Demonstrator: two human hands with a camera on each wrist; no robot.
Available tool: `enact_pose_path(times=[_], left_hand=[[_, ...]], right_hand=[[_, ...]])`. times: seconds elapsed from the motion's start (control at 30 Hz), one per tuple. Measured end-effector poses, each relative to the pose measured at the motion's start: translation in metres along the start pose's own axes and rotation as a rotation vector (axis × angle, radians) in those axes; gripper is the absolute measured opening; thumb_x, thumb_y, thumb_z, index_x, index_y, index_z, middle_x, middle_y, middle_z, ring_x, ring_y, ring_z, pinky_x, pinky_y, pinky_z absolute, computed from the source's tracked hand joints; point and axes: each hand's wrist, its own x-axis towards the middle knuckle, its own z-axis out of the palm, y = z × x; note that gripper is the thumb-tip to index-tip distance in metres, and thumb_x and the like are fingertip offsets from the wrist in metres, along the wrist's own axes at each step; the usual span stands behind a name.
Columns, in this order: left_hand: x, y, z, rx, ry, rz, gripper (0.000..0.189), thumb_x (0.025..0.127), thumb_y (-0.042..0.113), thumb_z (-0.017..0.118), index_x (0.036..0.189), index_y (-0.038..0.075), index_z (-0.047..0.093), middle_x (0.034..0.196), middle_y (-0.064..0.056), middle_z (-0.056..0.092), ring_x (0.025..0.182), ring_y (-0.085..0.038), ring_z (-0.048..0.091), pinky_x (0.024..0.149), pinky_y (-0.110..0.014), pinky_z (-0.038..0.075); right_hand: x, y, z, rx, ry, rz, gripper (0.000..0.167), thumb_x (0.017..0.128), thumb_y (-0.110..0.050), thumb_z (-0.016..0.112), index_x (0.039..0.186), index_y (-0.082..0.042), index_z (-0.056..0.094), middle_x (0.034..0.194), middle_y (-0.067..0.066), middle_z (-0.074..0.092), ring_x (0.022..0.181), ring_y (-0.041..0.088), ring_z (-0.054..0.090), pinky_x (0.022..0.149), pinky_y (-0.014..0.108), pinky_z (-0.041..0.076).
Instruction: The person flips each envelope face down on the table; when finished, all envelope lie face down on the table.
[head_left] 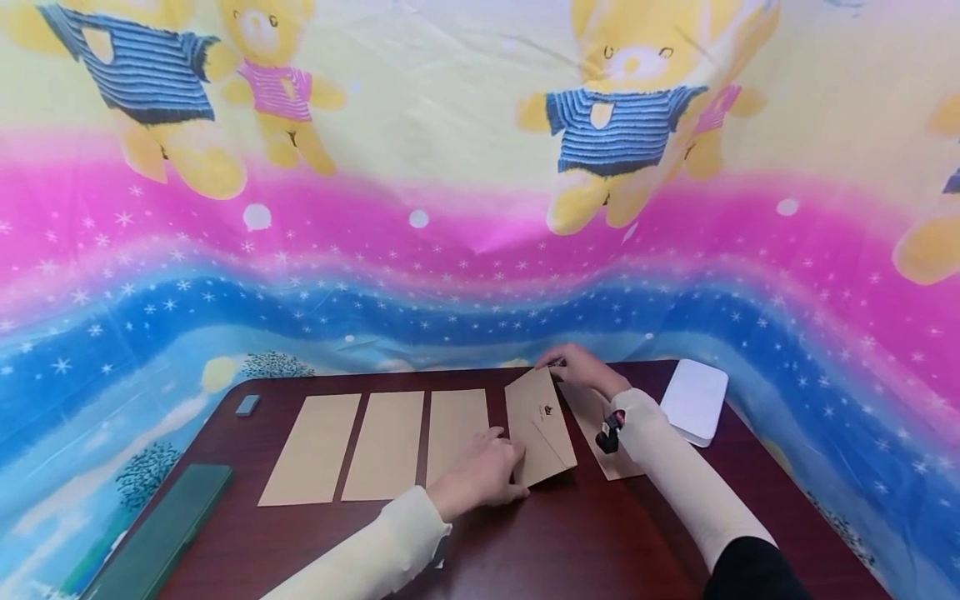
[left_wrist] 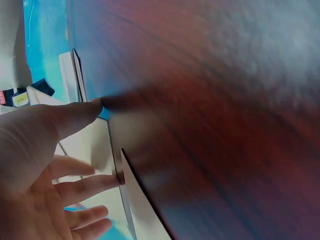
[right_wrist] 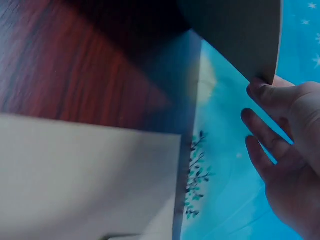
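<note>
One kraft-paper envelope (head_left: 540,421), crown print on its face: tilted up off the counter (head_left: 555,542), between three flat kraft pieces (head_left: 386,446) in a row and a fourth kraft piece (head_left: 588,412) partly under the forearm. Right hand (head_left: 588,372): thumb and finger clamped on the envelope's far corner. Left hand (head_left: 487,467): thumb and fingers apart, at the envelope's near left side. Also: white rounded case (head_left: 693,398), right; long green case (head_left: 168,525), left; small grey-blue block (head_left: 247,405), far left corner; bear-print cloth (head_left: 450,100), behind.
</note>
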Motion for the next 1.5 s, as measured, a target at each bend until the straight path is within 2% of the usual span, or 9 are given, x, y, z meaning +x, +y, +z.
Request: enact_pose_path(times=[0.13,0.37,0.57,0.83,1.0,1.17,1.23,1.4,1.5], left_hand=[[0.002,0.004,0.002,0.003,-0.014,-0.013,0.077,0.083,0.06,0.078,0.14,0.01,0.061,0.116,-0.001,0.077,0.135,-0.028,0.058,0.11,-0.04,0.048],[0.002,0.01,0.0,-0.043,-0.024,-0.012,0.093,0.085,0.056,0.077,0.155,0.004,0.044,0.127,-0.001,0.074,0.138,-0.025,0.055,0.109,-0.038,0.048],[0.001,0.012,-0.001,-0.057,-0.015,0.001,0.09,0.086,0.055,0.076,0.153,0.003,0.046,0.125,-0.001,0.075,0.138,-0.026,0.055,0.109,-0.041,0.048],[0.0,0.011,-0.003,-0.1,0.0,0.01,0.084,0.088,0.054,0.075,0.152,0.005,0.049,0.126,0.0,0.074,0.139,-0.027,0.054,0.109,-0.043,0.046],[-0.001,0.009,-0.009,-0.134,0.04,0.011,0.079,0.088,0.054,0.075,0.147,0.006,0.055,0.128,-0.003,0.074,0.134,-0.028,0.057,0.108,-0.046,0.047],[-0.003,0.008,-0.022,-0.13,0.091,-0.025,0.064,0.083,0.06,0.078,0.115,0.004,0.071,0.089,-0.005,0.074,0.101,-0.024,0.067,0.092,-0.038,0.052],[-0.003,0.009,-0.028,-0.123,0.12,-0.037,0.066,0.082,0.062,0.078,0.112,0.004,0.07,0.087,-0.006,0.072,0.094,-0.023,0.066,0.089,-0.037,0.052],[-0.003,0.011,-0.042,-0.144,0.177,-0.033,0.093,0.084,0.063,0.075,0.151,0.005,0.048,0.133,-0.01,0.065,0.119,-0.024,0.063,0.101,-0.042,0.052],[-0.002,0.012,-0.048,-0.16,0.238,0.018,0.085,0.086,0.059,0.075,0.153,0.014,0.049,0.138,-0.006,0.062,0.123,-0.022,0.061,0.101,-0.041,0.052]], right_hand=[[0.004,-0.008,-0.004,0.057,-0.002,-0.024,0.027,0.102,-0.004,0.06,0.121,-0.015,0.076,0.132,0.01,0.071,0.13,0.034,0.061,0.103,0.052,0.052],[0.007,-0.023,-0.008,0.213,-0.024,-0.001,0.03,0.105,-0.013,0.059,0.133,-0.01,0.069,0.134,0.011,0.069,0.128,0.031,0.063,0.104,0.051,0.053],[0.01,-0.028,-0.007,0.294,-0.047,-0.006,0.033,0.105,-0.013,0.059,0.135,-0.004,0.066,0.137,0.02,0.066,0.128,0.033,0.064,0.106,0.052,0.051],[0.009,-0.025,-0.003,0.346,-0.063,0.002,0.034,0.106,-0.012,0.057,0.137,-0.004,0.064,0.141,0.021,0.063,0.127,0.034,0.065,0.104,0.052,0.053],[0.008,-0.024,-0.003,0.353,-0.063,0.006,0.034,0.106,-0.011,0.056,0.138,-0.005,0.064,0.141,0.019,0.064,0.127,0.035,0.065,0.103,0.053,0.053],[0.006,-0.024,-0.005,0.341,-0.067,0.016,0.035,0.106,-0.014,0.057,0.139,-0.006,0.063,0.142,0.019,0.063,0.127,0.034,0.065,0.101,0.052,0.054],[0.005,-0.024,-0.005,0.332,-0.065,0.015,0.035,0.106,-0.015,0.057,0.139,-0.006,0.063,0.142,0.019,0.062,0.127,0.034,0.065,0.101,0.051,0.054],[0.004,-0.026,-0.006,0.32,-0.063,0.01,0.035,0.105,-0.014,0.058,0.139,-0.005,0.063,0.142,0.016,0.063,0.127,0.034,0.065,0.102,0.052,0.053],[0.004,-0.027,-0.006,0.322,-0.064,0.003,0.035,0.105,-0.014,0.058,0.139,-0.004,0.062,0.142,0.017,0.063,0.128,0.035,0.064,0.104,0.053,0.053]])
